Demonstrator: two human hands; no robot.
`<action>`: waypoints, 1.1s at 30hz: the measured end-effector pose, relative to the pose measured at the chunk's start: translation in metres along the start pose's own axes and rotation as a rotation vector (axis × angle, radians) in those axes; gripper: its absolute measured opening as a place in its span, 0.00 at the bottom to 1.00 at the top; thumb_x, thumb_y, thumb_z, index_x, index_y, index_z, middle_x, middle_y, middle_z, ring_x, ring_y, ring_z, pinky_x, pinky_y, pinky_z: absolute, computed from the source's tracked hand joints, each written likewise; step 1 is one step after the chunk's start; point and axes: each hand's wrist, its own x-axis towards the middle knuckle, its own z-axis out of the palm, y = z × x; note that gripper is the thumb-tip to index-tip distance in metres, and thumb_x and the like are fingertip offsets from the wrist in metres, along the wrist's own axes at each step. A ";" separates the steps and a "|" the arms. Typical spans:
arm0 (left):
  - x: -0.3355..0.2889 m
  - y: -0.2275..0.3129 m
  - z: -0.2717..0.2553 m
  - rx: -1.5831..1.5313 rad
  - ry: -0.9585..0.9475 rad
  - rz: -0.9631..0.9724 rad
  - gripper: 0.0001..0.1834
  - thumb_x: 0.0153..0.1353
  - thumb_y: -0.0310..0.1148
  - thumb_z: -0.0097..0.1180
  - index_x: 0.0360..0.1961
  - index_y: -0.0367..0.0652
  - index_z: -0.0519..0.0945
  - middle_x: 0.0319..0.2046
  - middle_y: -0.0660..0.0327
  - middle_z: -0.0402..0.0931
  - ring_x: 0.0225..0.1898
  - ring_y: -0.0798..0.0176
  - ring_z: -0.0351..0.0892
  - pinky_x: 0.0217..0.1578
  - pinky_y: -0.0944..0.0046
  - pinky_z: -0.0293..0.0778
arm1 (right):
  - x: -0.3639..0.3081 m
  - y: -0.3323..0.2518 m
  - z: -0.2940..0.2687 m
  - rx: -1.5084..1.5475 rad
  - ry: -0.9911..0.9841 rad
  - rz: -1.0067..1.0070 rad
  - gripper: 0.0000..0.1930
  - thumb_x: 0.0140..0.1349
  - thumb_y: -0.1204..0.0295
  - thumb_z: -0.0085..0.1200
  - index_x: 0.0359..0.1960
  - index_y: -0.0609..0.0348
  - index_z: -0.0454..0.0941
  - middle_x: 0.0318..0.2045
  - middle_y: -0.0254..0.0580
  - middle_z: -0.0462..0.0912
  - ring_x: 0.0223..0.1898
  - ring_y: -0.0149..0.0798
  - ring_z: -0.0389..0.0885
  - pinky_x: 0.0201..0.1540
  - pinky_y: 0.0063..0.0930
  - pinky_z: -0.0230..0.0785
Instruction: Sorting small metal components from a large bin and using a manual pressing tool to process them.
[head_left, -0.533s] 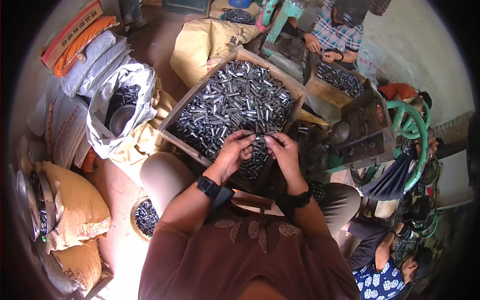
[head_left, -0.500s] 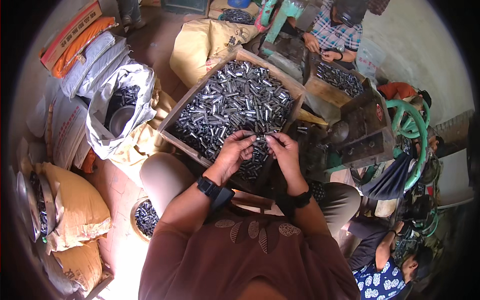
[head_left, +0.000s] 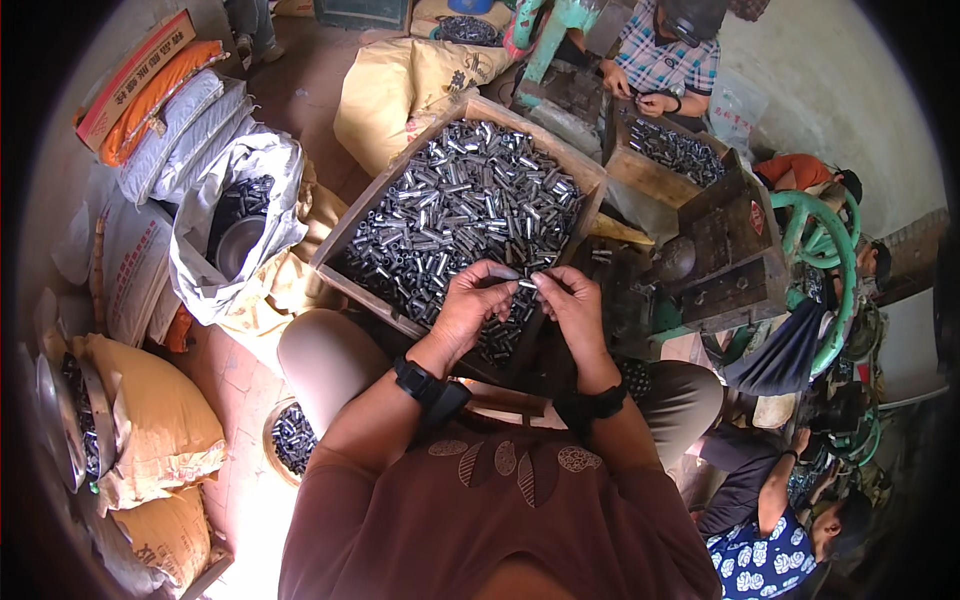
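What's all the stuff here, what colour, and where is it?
Metal tubes: loads, silvery, in crate
Crate: one, brown wood, centre
Small metal piece: one, silvery, between both hands' fingertips
Open sack: one, white, left of crate
Big sack: one, yellow, beyond crate
Stacked sacks: several, orange and pale, upper left
Round basket: one, tan-rimmed, lower left
Wheels: at least two, green, right
Other people: several, mixed clothes, mostly right
Left hand: one, bare, over crate
Right hand: one, bare, over crate
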 end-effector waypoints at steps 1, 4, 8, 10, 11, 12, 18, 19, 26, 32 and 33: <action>0.000 0.000 0.001 0.041 0.011 0.020 0.04 0.54 0.22 0.55 0.32 0.40 0.75 0.22 0.66 0.72 0.20 0.74 0.69 0.21 0.73 0.67 | 0.000 0.000 -0.001 0.004 -0.005 0.004 0.10 0.55 0.67 0.58 0.31 0.61 0.78 0.17 0.27 0.74 0.17 0.18 0.67 0.18 0.11 0.58; 0.000 -0.003 0.001 0.140 0.008 0.064 0.04 0.54 0.21 0.55 0.32 0.39 0.76 0.22 0.65 0.73 0.19 0.73 0.70 0.20 0.73 0.68 | 0.000 -0.001 -0.004 0.043 -0.016 0.047 0.09 0.54 0.67 0.58 0.30 0.61 0.78 0.17 0.28 0.74 0.17 0.19 0.67 0.18 0.11 0.58; -0.002 -0.001 0.003 0.287 -0.055 0.133 0.03 0.54 0.21 0.54 0.32 0.37 0.76 0.22 0.64 0.73 0.19 0.73 0.70 0.20 0.73 0.68 | 0.000 -0.003 -0.010 -0.015 -0.055 0.058 0.11 0.55 0.69 0.58 0.37 0.61 0.76 0.18 0.28 0.73 0.17 0.19 0.67 0.18 0.11 0.57; -0.005 0.005 0.004 0.225 -0.152 0.041 0.03 0.54 0.23 0.55 0.31 0.38 0.76 0.22 0.64 0.73 0.19 0.73 0.70 0.20 0.73 0.67 | -0.004 -0.010 -0.022 0.004 -0.264 -0.039 0.18 0.54 0.71 0.57 0.47 0.58 0.71 0.20 0.29 0.72 0.18 0.20 0.66 0.19 0.12 0.57; -0.006 0.006 0.004 0.148 -0.241 -0.049 0.04 0.54 0.23 0.56 0.32 0.40 0.75 0.21 0.65 0.72 0.19 0.74 0.69 0.19 0.73 0.65 | -0.003 -0.010 -0.033 0.038 -0.379 0.007 0.27 0.54 0.74 0.56 0.56 0.55 0.63 0.20 0.29 0.71 0.19 0.20 0.67 0.20 0.13 0.57; -0.008 0.007 0.006 0.114 -0.298 -0.115 0.05 0.54 0.23 0.56 0.33 0.41 0.75 0.21 0.66 0.71 0.19 0.74 0.68 0.19 0.73 0.64 | -0.007 -0.015 -0.037 0.051 -0.407 0.038 0.29 0.53 0.74 0.57 0.58 0.54 0.61 0.20 0.29 0.72 0.20 0.20 0.67 0.20 0.12 0.57; -0.013 0.003 0.009 -0.013 -0.470 -0.294 0.11 0.54 0.23 0.56 0.39 0.44 0.75 0.22 0.69 0.69 0.18 0.77 0.61 0.18 0.77 0.56 | -0.012 -0.031 -0.030 0.040 -0.574 0.110 0.34 0.52 0.74 0.57 0.61 0.54 0.57 0.21 0.29 0.72 0.20 0.20 0.67 0.21 0.13 0.57; -0.013 0.002 0.006 -0.002 -0.393 -0.284 0.11 0.54 0.24 0.56 0.41 0.43 0.75 0.22 0.69 0.70 0.18 0.77 0.61 0.18 0.76 0.56 | -0.010 -0.032 -0.028 0.053 -0.564 0.093 0.32 0.53 0.74 0.56 0.61 0.55 0.58 0.21 0.29 0.72 0.20 0.20 0.67 0.21 0.13 0.57; 0.011 0.036 -0.039 0.001 0.329 0.288 0.08 0.60 0.26 0.40 0.32 0.35 0.73 0.31 0.59 0.73 0.30 0.63 0.76 0.33 0.61 0.79 | 0.037 -0.003 0.036 -0.540 -0.240 -0.539 0.09 0.54 0.71 0.55 0.36 0.60 0.77 0.30 0.40 0.77 0.29 0.41 0.77 0.34 0.29 0.69; 0.020 0.042 -0.056 1.700 0.731 0.190 0.10 0.50 0.32 0.53 0.30 0.36 0.72 0.28 0.47 0.76 0.32 0.47 0.78 0.33 0.54 0.75 | 0.063 0.026 0.094 -1.092 -0.323 -1.012 0.07 0.42 0.79 0.49 0.26 0.59 0.76 0.33 0.39 0.74 0.35 0.44 0.72 0.33 0.33 0.70; 0.019 0.040 -0.059 1.700 0.742 0.187 0.10 0.50 0.32 0.53 0.30 0.36 0.72 0.28 0.47 0.76 0.32 0.47 0.78 0.33 0.54 0.75 | 0.063 0.028 0.097 -1.086 -0.331 -1.018 0.07 0.42 0.79 0.49 0.26 0.59 0.76 0.33 0.39 0.74 0.35 0.44 0.72 0.33 0.33 0.70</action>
